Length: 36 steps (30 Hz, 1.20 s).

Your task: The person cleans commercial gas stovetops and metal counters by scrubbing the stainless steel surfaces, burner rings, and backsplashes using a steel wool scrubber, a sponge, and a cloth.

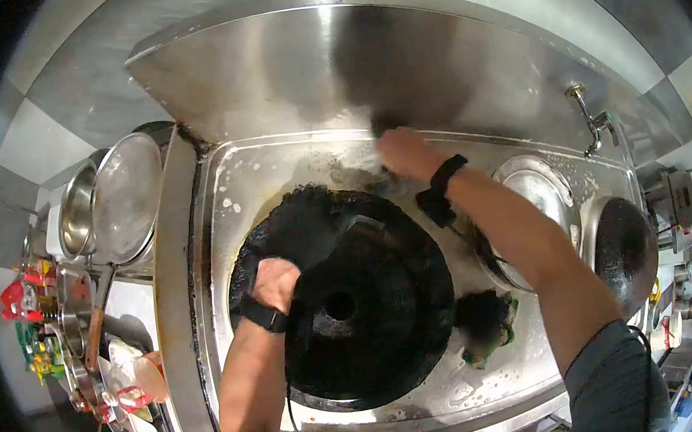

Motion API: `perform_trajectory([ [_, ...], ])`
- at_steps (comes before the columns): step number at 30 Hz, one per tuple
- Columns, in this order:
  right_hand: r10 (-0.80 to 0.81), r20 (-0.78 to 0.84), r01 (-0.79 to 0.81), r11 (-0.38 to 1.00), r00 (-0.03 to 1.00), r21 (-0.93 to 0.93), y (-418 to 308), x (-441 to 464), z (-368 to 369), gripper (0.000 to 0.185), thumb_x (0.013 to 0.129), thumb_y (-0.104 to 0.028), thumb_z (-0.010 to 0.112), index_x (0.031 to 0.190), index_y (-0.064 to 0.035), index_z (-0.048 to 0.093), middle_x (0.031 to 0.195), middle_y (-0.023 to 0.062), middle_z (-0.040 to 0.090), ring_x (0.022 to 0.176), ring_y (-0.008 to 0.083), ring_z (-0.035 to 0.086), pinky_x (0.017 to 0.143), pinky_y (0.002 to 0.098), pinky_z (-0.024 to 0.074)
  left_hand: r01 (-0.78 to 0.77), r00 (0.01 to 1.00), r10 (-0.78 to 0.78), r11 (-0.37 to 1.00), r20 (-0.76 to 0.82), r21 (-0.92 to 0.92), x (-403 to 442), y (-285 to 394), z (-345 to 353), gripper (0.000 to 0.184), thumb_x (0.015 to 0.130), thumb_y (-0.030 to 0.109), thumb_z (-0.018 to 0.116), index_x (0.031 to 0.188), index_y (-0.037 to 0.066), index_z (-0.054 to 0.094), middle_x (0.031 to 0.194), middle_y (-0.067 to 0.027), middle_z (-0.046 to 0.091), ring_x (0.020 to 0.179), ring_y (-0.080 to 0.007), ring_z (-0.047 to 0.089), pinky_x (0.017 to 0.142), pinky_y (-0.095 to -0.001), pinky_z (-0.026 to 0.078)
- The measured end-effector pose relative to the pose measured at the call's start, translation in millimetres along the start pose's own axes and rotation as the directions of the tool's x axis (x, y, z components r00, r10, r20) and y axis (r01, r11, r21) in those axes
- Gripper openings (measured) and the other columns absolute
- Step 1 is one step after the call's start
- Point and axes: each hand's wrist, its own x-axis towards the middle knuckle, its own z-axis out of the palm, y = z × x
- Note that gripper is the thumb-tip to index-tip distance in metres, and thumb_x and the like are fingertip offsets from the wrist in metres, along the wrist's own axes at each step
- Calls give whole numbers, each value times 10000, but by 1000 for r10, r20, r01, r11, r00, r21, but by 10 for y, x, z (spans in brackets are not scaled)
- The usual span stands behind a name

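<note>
A large, round black pan-like piece (389, 312) with a raised ring at its middle lies in the steel sink. My left hand (276, 283), a dark band on its wrist, is over the left part of this black piece. Its fingers look curled, and what they grip is lost against the black surface. My right hand (406, 152) is closed at the back of the sink, close to the steel splashback (266, 74). Dark blur around its fingers hides what it holds. Below my right forearm lies a dark and green scrubbing pad (490, 327) on the wet sink floor.
Round metal lids or pans (539, 189) sit in the sink's right side, partly behind my forearm. A dark wok (626, 251) rests at the right edge. The tap (593, 121) is at back right. Bowls and a strainer (128, 197) stand left of the steel divider (177, 290).
</note>
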Motion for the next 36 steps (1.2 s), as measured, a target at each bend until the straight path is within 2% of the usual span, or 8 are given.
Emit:
perform_trajectory([
  [4, -309, -578, 589, 708, 755, 390, -330, 13, 230, 185, 904, -182, 595, 893, -46, 720, 943, 200, 717, 868, 391, 682, 771, 507, 529, -24, 1000, 24, 999, -4, 44, -75, -17, 51, 440, 885, 348, 669, 1163, 8, 685, 1200, -256, 670, 1192, -404, 618, 1032, -450, 478],
  [9, -412, -294, 504, 747, 863, 434, -186, -473, 328, 152, 886, -149, 618, 905, -38, 720, 950, 205, 715, 902, 409, 680, 803, 509, 535, -49, 998, 53, 996, -42, 75, -151, -32, 128, 367, 866, 306, 663, 1090, 17, 688, 1129, -243, 671, 1128, -397, 631, 982, -450, 493],
  [12, -205, -60, 213, 954, 977, 209, -109, -1087, 283, 145, 863, -122, 599, 861, -35, 715, 892, 215, 713, 898, 408, 701, 784, 532, 558, -43, 997, 50, 993, -60, 109, -205, -139, 214, 323, 855, 281, 659, 1047, 23, 690, 1086, -235, 672, 1089, -393, 639, 952, -450, 502],
  [14, -110, -206, 164, 950, 972, 267, -91, -1430, 562, 150, 843, -103, 600, 885, -36, 726, 876, 210, 713, 904, 411, 701, 761, 538, 559, -44, 997, 51, 990, -55, 131, -239, -227, 273, 295, 847, 264, 656, 1018, 26, 692, 1058, -230, 672, 1063, -390, 644, 932, -451, 507],
  [19, -97, 40, 78, 937, 994, 341, 5, -2140, 414, 294, 805, -99, 672, 1085, -45, 741, 968, 239, 714, 957, 420, 687, 865, 503, 548, -14, 999, 24, 976, -41, 217, -360, -496, 407, 224, 828, 221, 650, 945, 35, 695, 987, -217, 674, 999, -383, 657, 883, -451, 522],
  [21, -135, 34, 105, 887, 990, 451, 273, -2432, 209, 334, 827, -115, 683, 1145, -19, 722, 1031, 230, 718, 997, 411, 685, 878, 478, 549, -5, 999, 14, 969, -38, 248, -430, -618, 464, 197, 821, 204, 648, 916, 39, 696, 958, -212, 674, 973, -380, 662, 863, -451, 528],
  [28, 439, -338, -248, 841, 833, 480, 1194, -2790, 421, 280, 860, -176, 683, 1105, -50, 729, 1033, 214, 726, 967, 415, 693, 870, 504, 555, 29, 997, -8, 965, -80, 260, -603, -1127, 758, 114, 794, 145, 639, 814, 52, 701, 859, -194, 676, 884, -370, 680, 793, -451, 548],
  [36, 105, 218, -126, 988, 970, 87, 1225, -2866, 1242, 152, 855, -142, 646, 910, -27, 727, 906, 201, 729, 885, 389, 713, 795, 492, 572, -29, 973, 54, 993, -224, 116, -661, -1349, 919, 111, 783, 115, 623, 734, 69, 712, 775, -177, 678, 807, -359, 696, 730, -453, 566],
])
